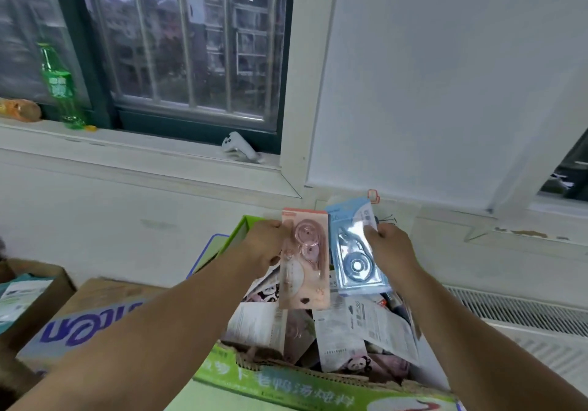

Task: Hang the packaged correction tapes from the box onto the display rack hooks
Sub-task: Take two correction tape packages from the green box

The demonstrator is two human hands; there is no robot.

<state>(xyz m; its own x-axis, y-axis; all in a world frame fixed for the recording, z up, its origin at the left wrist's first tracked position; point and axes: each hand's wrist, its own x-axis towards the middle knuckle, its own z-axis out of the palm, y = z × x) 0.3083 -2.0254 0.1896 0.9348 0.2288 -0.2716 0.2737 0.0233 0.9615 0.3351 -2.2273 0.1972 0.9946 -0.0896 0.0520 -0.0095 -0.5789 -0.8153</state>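
A person lifts two packaged correction tapes above an open green carton (286, 382), one in each hand. The left hand (265, 245) grips the pink pack (305, 261) by its left edge, fingers curled round it. The right hand (389, 248) pinches the blue pack (356, 251) at its right edge, thumb pressed on the front. Both packs stand upright, side by side and just apart, clear of the loose heap of further packs (343, 331) in the carton below.

Neither the display rack nor its hooks are in view, so the step in hand reads as the pick-out: two packs taken up, neither yet hung. The next move would call for turning toward the rack and lining up the hanging hole at each pack's top edge with a hook, probably one pack at a time. Blur leaves those holes too soft to make out here.

A green bottle (59, 85) and a white controller (240, 148) sit on the window sill (143, 143) behind.
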